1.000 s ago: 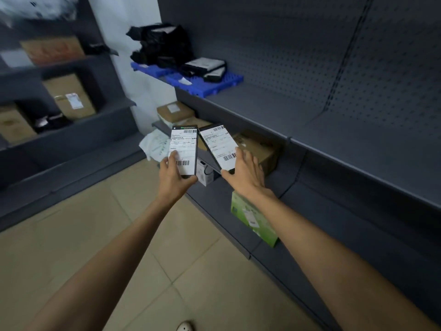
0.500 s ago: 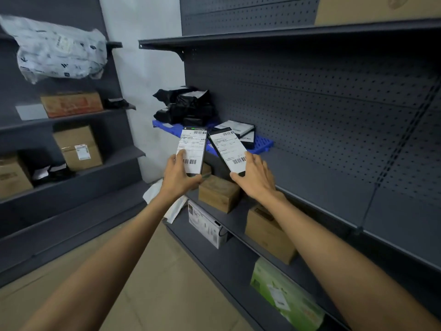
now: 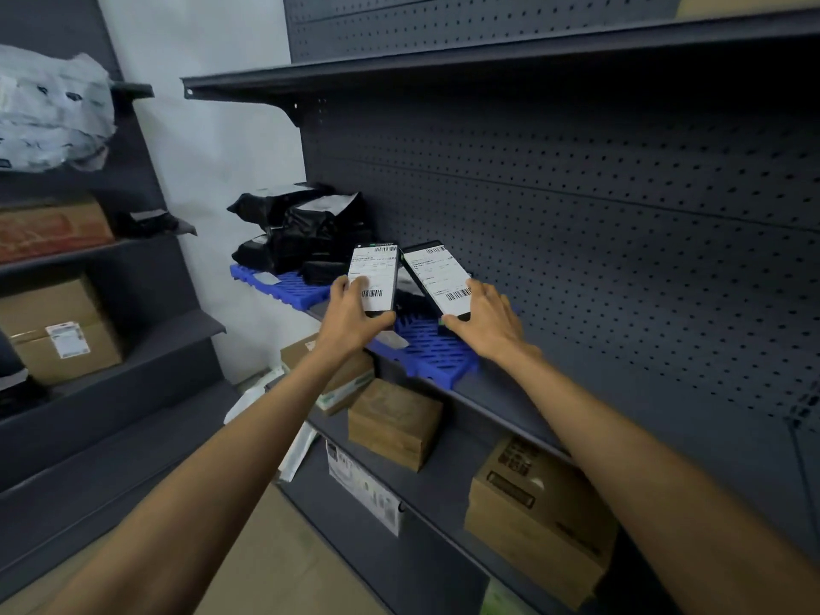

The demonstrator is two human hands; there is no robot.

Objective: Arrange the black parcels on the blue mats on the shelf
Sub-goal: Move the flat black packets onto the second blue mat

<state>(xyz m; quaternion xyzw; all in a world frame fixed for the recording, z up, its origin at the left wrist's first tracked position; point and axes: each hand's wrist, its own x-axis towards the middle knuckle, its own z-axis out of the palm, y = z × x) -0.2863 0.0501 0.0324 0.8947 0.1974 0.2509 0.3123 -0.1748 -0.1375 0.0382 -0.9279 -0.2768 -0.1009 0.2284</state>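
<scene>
Left grip (image 3: 355,319) curled round left parcel (image 3: 372,277), thumb on label. Right grip (image 3: 486,324) pinching right parcel (image 3: 439,279) at lower edge. Both centre frame, over mats (image 3: 435,352); pile (image 3: 306,233) behind, upper left.

two hands (image 3: 355,324) (image 3: 486,326), two held parcels (image 3: 373,277) (image 3: 438,279)

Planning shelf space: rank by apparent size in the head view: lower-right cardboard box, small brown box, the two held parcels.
1. cardboard box, though nearest.
2. small brown box.
3. left parcel and right parcel: alike.
</scene>
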